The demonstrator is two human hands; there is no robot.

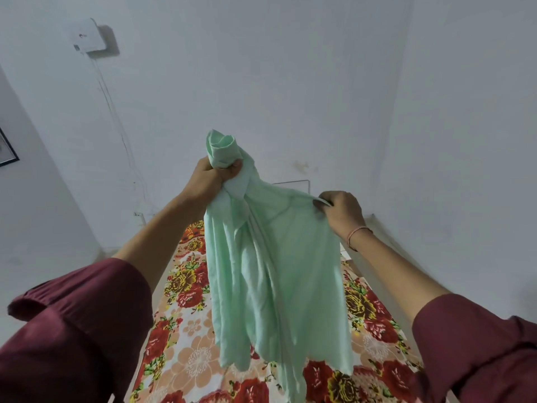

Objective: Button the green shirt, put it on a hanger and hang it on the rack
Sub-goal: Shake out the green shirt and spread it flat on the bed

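Above the bed's middle, the fingers of the left hand (213,177) are curling into a tight fist around a bunched upper part of the green shirt (273,274), a rolled wad of cloth sticking up out of the fist. The fingers of the right hand (341,212) are pinching together on a thin edge of the same shirt, pulling it out sideways so a taut line of fabric is running between the two hands. The shirt is hanging in the air from both grips, draping down in loose folds, its lower hem dangling over the floral bedspread (186,353); whether the hem is touching the spread cannot be told. A thin pinkish thread bracelet (356,232) is circling the right wrist, and dark maroon sleeves (87,330) are covering both arms from about the elbow. Beyond the hands a pale wall (261,68) is rising, carrying a white box (87,36) near its upper left with a thin cable running down from it.
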